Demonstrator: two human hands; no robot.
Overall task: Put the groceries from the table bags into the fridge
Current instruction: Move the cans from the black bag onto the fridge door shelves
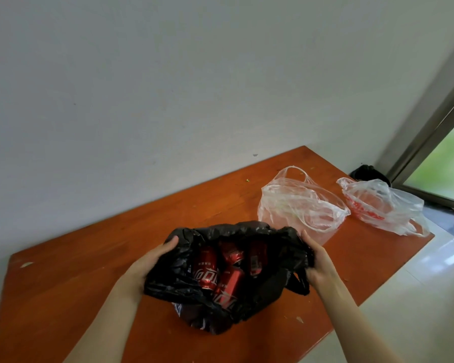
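Four red cans (222, 268) lie inside the black bag (268, 281) on the orange surface (89, 258), seen from my head camera. My left hand (148, 262) grips the bag's left rim, my right hand (316, 260) grips its right rim and handle, holding the mouth wide. Beyond it, just beside the right rim, sits a clear bag (299, 205); a second clear bag with red print (378, 205) lies farther right near the window (443, 163).

low in the frame, the left hand (152, 260) and right hand (316, 260) grip opposite edges of a black bag (268, 279) on the orange counter (89, 258), its mouth open over red cans (206, 268). two clear bags (299, 205) lie toward the right, near a window (440, 163).
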